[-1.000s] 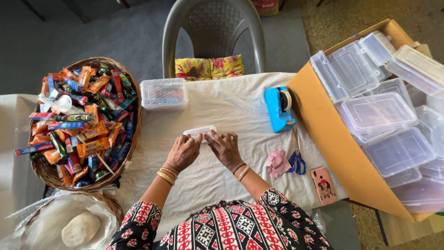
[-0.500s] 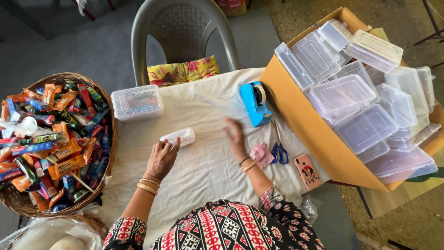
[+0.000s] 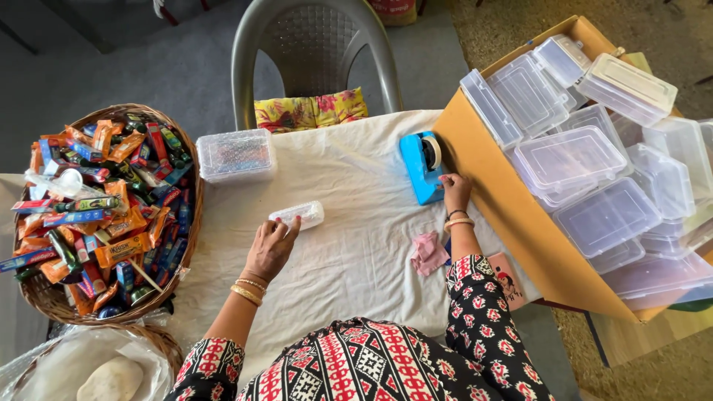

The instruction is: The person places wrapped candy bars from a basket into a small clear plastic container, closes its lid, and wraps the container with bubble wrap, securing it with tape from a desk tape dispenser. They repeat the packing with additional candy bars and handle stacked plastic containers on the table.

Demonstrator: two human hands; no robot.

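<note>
Head view: left hand (image 3: 272, 247) is sitting at frame centre on the white tablecloth (image 3: 349, 252), fingers loosely curled, fingertips touching the near end of a small clear plastic box (image 3: 298, 214) lying flat; not clear if it is actually gripping it. Right hand (image 3: 455, 190) is reaching right of centre, fingers bent down onto the base of the blue tape dispenser (image 3: 422, 166), resting on it rather than closing around it. Pink cloth scrap (image 3: 428, 252) is lying just below that wrist. Wicker basket (image 3: 175, 286) of colourful wrapped packets is filling the left side. Lidded clear container (image 3: 236, 155) is standing above centre-left. Cardboard box (image 3: 505, 200) of empty clear tubs is taking up the right.
</note>
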